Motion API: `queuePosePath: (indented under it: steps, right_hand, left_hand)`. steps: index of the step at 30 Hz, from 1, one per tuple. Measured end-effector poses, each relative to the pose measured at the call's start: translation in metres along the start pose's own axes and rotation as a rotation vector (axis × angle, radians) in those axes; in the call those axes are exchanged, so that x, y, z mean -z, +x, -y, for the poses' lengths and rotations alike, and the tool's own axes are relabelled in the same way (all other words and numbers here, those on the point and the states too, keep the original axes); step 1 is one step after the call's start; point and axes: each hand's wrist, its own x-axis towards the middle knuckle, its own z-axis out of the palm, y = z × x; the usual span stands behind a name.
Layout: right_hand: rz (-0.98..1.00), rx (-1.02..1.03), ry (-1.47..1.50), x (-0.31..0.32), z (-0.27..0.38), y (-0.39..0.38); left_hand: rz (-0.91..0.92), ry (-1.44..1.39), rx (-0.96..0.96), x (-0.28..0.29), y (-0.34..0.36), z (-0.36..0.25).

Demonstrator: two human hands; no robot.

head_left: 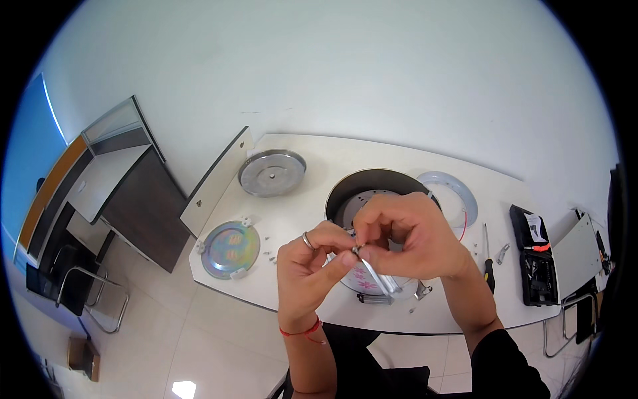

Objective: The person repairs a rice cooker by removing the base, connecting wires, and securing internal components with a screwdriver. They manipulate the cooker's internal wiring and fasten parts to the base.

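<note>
One slim, silvery metal piece (387, 284) is between the two hands, above the near edge of the tabletop (332, 154), about its middle. Both hands are close together: the left hand (307, 265) and the right hand (417, 236) each pinch the upper end of this piece with thumb and fingers. That end is mostly covered by the fingertips, so its exact shape is hard to make out.

Behind and below the hands stands one round vessel (382, 178), dark inside, with pink flowers on its pale outer side; the hands hide a good part of it. Two small metal brackets lie in front of it, one dark bracket (376, 299) and one shinier bracket (423, 290), both near the near edge.

Toward the left edge there is one round iridescent plate (229, 251) with three white clips at its rim. Just beside it are several tiny metal bits (268, 253), too small to count surely. One steel lid (272, 171) lies near the far left corner.

Right of the vessel is one pale grey ring (465, 193), partly hidden, with one red wire (464, 225). Nearer the right edge lie one screwdriver (489, 266), its handle partly covered by the right forearm, one small metal fitting (503, 253), and one open black tool case (537, 276), whose contents I cannot count.
</note>
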Motion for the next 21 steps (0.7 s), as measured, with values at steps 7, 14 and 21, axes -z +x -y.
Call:
queuePosePath:
  steps: [7,14,21]
  right_hand:
    - [-0.167,0.265,-0.379,-0.002,0.007,0.000]
    - [-0.098,0.329,-0.418,-0.002,0.007,-0.008]
    - [-0.219,0.230,-0.389,0.014,0.045,-0.028]
  left_hand:
    - [-0.167,0.142,-0.033,-0.018,0.004,-0.003]
    - [-0.074,0.224,-0.052,-0.011,0.000,-0.002]
    - [0.079,0.371,-0.159,-0.015,-0.001,-0.012]
